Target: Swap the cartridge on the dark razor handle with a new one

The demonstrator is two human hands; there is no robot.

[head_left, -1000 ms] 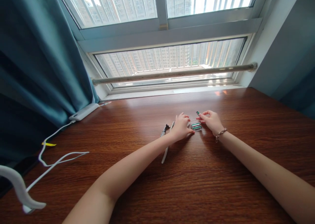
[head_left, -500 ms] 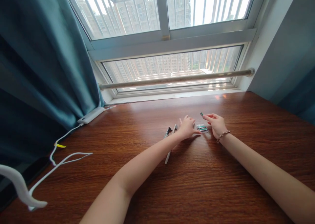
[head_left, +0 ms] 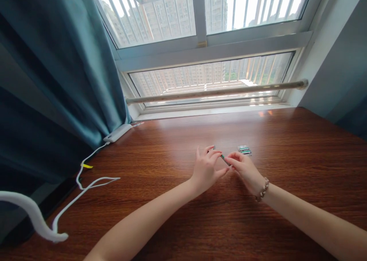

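Note:
Pinched in the thumb and fingertips of my right hand (head_left: 243, 169) is the lower end of a short, slim dark-and-green stick (head_left: 225, 160), perhaps a small battery. My left hand (head_left: 208, 167) is open beside it, thumb and fingers apart. Its fingertips come close to the stick's upper end; whether they touch it I cannot tell. Beyond my right hand, a small clear pack (head_left: 244, 150) with several green, dark and silver sticks lies on the table. A grey bit of something peeks out behind my left fingers, mostly hidden.
The wooden table (head_left: 172, 138) runs up to a barred window with a metal rail (head_left: 218, 92). At the left are a white power strip (head_left: 118, 133), its white cable (head_left: 94, 150), a thick white curved piece (head_left: 31, 215) and a blue curtain (head_left: 65, 62).
My right hand has brought the stick down and leftward, away from the pack. My left hand has left the pack and now faces the right one. The view has shifted slightly.

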